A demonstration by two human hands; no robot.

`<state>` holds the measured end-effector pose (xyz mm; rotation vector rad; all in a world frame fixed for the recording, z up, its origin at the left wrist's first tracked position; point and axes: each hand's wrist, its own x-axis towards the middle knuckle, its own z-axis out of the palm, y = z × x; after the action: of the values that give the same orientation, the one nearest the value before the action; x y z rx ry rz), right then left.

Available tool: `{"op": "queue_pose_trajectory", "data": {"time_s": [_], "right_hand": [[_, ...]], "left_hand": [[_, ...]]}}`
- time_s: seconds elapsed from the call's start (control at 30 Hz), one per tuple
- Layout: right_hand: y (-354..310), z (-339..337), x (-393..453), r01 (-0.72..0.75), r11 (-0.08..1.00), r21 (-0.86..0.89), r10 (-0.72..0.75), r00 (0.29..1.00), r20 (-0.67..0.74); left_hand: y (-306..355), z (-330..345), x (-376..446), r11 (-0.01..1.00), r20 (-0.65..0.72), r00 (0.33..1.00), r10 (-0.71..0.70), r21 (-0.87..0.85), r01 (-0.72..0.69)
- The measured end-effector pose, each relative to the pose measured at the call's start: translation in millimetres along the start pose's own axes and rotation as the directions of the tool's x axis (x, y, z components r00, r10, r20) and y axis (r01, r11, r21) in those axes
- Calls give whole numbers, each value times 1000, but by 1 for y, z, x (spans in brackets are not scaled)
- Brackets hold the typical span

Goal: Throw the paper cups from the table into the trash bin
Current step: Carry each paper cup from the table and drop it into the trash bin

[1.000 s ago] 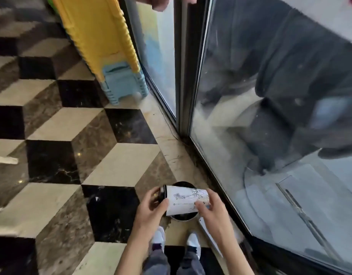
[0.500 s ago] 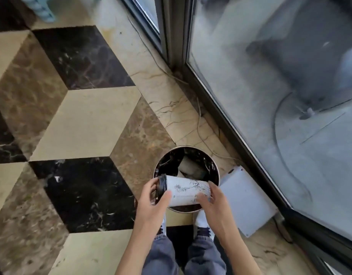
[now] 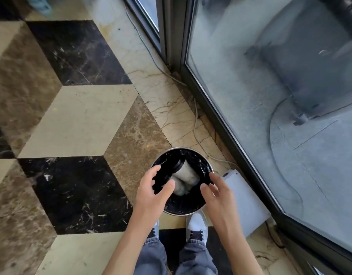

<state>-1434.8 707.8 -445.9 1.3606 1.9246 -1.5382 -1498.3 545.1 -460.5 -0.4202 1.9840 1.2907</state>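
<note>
Cup in the bin, both hands empty above it.

A lidded paper cup (image 3: 186,172) lies on its side inside the round metal trash bin (image 3: 193,150), on the black liner; a second pale cup (image 3: 178,187) seems to lie just under it, though the dark interior makes that hard to confirm. The left hand (image 3: 153,192) and right hand (image 3: 217,192) hover over the rim, fingers spread and gripping nothing. This drop looks finished. The table is out of view, so whether more cups are left cannot be told.
</note>
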Motion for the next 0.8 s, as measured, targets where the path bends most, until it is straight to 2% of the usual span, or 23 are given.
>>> {"op": "queue_pose_trajectory", "data": {"time_s": [0.2,0.33,0.57,0.67,0.8], "right_hand": [[-125,-34,-64,271,962,-29,-272,962,-18],[-229,-62,-139,450,892,-42,-452,891,-39],[-391,-106,-315,721,692,-15,-720,690,-65],[-440,-121,-387,820,567,-72,-824,565,-50],[-485,-135,-464,898,440,7,-896,439,-61]], "left_hand": [[104,-55,-65,978,-77,976,205,-29,-208],[203,-106,-140,912,-138,909,394,-63,-405],[341,-207,-288,739,-286,723,629,-67,-670],[386,-249,-348,660,-368,640,675,-85,-746],[429,-297,-420,561,-437,507,743,-6,-828]]}}
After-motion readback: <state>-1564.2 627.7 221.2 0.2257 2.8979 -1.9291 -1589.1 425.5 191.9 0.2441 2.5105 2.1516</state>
